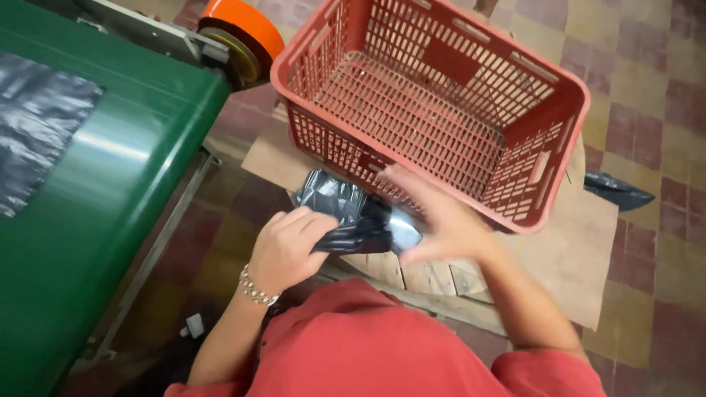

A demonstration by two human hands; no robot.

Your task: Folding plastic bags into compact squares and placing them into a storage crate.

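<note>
The left hand (pixel 288 246) grips a crumpled dark plastic bag (pixel 346 213). The right hand (pixel 434 217), blurred, is spread wide just beside it, near the red basket (pixel 441 95).

We see a glossy dark grey plastic pouch (pixel 346 213) crumpled just in front of the red crate, gripped in our left hand (pixel 287 246). A second dark pouch (pixel 616 191) lies flat on the floor right of the crate, and a flat, shiny dark bag (pixel 37 125) rests on the green belt at far left.
</note>
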